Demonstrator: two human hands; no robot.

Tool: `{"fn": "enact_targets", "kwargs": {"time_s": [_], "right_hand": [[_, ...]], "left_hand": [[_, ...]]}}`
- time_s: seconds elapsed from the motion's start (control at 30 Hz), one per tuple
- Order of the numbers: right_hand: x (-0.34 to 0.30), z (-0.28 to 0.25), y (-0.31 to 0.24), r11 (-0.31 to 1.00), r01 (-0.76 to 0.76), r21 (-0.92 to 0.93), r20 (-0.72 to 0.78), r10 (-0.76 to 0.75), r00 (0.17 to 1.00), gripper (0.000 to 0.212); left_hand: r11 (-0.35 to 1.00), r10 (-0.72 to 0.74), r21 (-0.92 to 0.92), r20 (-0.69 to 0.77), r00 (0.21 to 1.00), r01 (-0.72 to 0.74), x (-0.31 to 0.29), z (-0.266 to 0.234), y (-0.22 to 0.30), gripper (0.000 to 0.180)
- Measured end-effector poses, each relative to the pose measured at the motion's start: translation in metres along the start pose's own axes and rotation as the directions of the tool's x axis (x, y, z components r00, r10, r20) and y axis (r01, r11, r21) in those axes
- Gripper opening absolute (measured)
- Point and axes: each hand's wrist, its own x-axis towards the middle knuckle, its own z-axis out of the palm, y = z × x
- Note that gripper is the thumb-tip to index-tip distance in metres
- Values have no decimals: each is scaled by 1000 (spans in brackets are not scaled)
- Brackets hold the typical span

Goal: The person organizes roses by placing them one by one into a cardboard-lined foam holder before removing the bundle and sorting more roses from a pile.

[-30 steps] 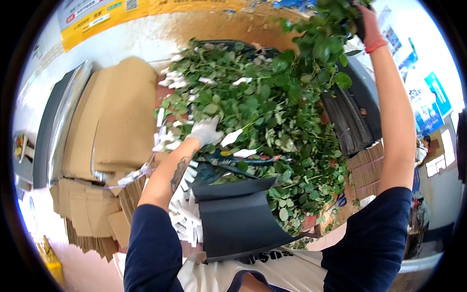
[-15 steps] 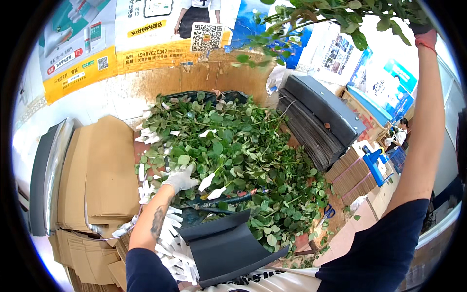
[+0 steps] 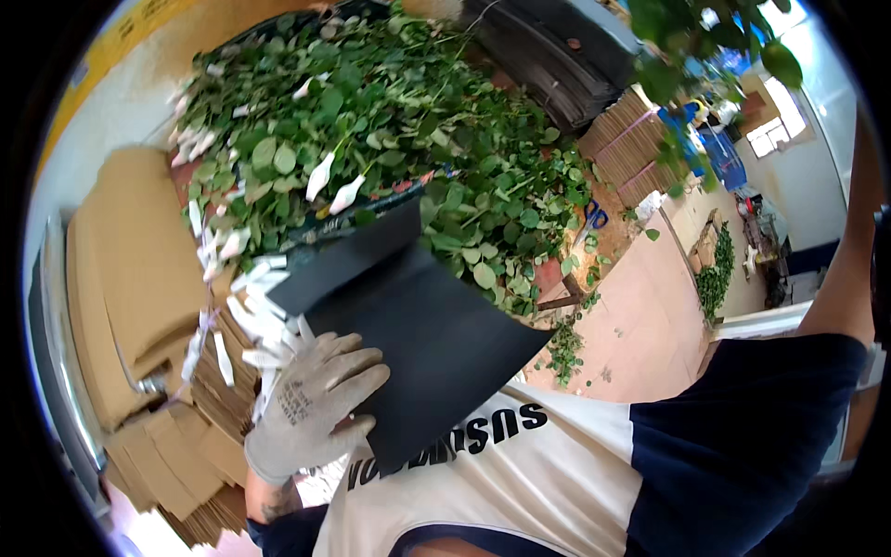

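Note:
My left hand, in a pale grey glove, lies at the left edge of a bent black sheet in front of my body. Its fingers are stretched out and slightly apart, with nothing seen gripped. White tapered sleeves lie in a loose pile just beyond the fingertips. My right arm reaches up along the right rim, and its hand is out of view. Leafy stems hang at the upper right. A heap of leafy green stems covers the bench, with two white-wrapped buds at its near side.
Brown cardboard is stacked at the left. Dark sheets and a bundled cardboard stack stand beyond the heap. Blue-handled scissors lie at the bench's right end. Fallen leaves dot the pinkish floor.
My left hand has drawn back from the leafy heap to the black sheet. The view has tilted down and to the right. My raised right hand has passed out of view.

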Motion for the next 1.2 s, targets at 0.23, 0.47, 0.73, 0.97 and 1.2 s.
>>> {"fn": "enact_targets", "kwargs": {"time_s": [0.23, 0.47, 0.73, 0.97, 1.2], "right_hand": [[-52, 69, -72, 988, 51, 144, 466, -113, 878, 41], [-42, 118, -129, 955, 133, 266, 600, -272, 752, 44], [-49, 166, -122, 885, 445, 138, 871, -323, 371, 50], [-89, 372, -187, 841, 275, 466, 884, -453, -112, 46], [-161, 379, -156, 817, 490, 305, 678, -547, 491, 54]], "left_hand": [[994, 19, -104, 31, 999, -16, -31, 12, 17, 60], [949, -125, 141, -656, 744, 284, -33, 9, -26, 19], [743, -669, -605, -681, 299, 286, 19, -25, -193, 25], [709, -684, -528, -678, 271, 468, 19, -10, -218, 30], [765, -644, -410, -485, 591, 497, -63, 17, -49, 32]]}}
